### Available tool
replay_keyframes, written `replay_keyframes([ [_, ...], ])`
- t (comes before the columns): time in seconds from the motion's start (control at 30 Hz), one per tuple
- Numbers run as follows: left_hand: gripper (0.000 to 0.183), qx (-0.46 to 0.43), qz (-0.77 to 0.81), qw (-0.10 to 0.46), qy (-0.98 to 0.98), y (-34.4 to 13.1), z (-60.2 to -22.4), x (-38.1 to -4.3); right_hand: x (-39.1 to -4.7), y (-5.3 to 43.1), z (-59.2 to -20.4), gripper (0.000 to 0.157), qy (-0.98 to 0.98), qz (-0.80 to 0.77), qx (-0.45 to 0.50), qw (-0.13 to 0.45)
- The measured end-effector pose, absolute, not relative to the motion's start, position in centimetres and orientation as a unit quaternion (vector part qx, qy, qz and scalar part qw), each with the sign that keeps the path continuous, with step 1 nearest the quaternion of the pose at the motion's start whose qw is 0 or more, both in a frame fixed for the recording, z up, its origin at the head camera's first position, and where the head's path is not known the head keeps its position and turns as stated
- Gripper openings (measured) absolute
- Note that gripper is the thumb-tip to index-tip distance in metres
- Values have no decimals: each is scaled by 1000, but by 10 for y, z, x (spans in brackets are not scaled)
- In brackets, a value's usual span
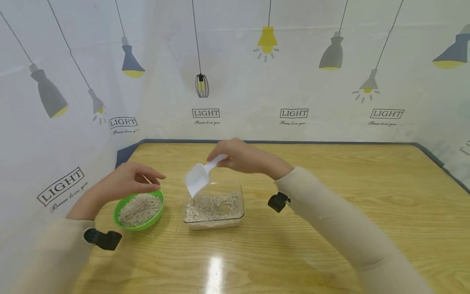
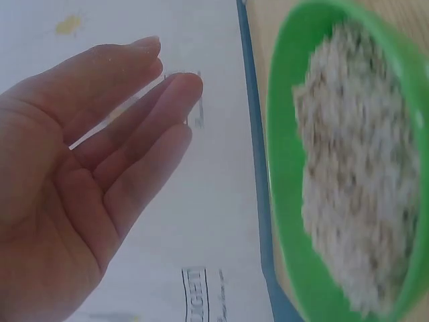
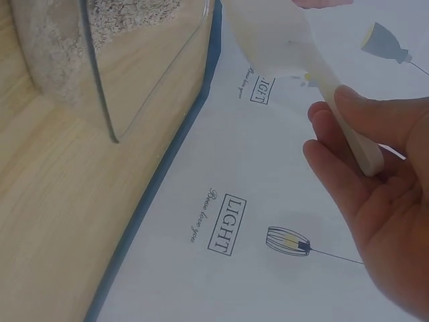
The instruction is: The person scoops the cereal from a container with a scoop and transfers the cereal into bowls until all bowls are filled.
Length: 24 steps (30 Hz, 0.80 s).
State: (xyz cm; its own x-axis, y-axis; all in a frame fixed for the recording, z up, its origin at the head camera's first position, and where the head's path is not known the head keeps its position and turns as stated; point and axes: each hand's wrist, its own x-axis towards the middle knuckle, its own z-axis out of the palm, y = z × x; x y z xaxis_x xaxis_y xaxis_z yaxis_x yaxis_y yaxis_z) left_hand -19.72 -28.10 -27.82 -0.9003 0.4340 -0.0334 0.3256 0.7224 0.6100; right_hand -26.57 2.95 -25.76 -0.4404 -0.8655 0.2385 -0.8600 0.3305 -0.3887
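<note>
My right hand [image 1: 240,156] grips the handle of a white plastic scoop [image 1: 197,179], its blade tilted down over a clear rectangular container [image 1: 213,223] of oat-like flakes [image 1: 209,204]. In the right wrist view, thumb and fingers close round the scoop's handle [image 3: 358,144]. Above the back rim of a green bowl [image 1: 118,218] hovers my left hand [image 1: 128,179], fingers loosely bent and holding nothing. The bowl holds a heap of similar flakes [image 2: 358,154]. Whether the left fingertips touch the bowl's rim I cannot tell from the head view; the left wrist view shows them apart.
A wood-grain table [image 1: 330,228] carries both vessels, the bowl left of the container. Behind and beside it hangs a white sheet [image 1: 249,90] printed with lamps. Each sleeve bears a small black wrist camera [image 1: 279,201].
</note>
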Motion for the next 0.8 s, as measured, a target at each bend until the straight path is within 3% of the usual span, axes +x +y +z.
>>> replay_keyframes([
  [0.3, 26, 246, 318, 110, 909, -248, -294, -199, -262, 46, -264, 22, 831, -219, -510, 31],
  [0.8, 28, 248, 344, 132, 896, -233, -313, -198, -260, 63, -276, 21, 837, -205, -505, 50],
])
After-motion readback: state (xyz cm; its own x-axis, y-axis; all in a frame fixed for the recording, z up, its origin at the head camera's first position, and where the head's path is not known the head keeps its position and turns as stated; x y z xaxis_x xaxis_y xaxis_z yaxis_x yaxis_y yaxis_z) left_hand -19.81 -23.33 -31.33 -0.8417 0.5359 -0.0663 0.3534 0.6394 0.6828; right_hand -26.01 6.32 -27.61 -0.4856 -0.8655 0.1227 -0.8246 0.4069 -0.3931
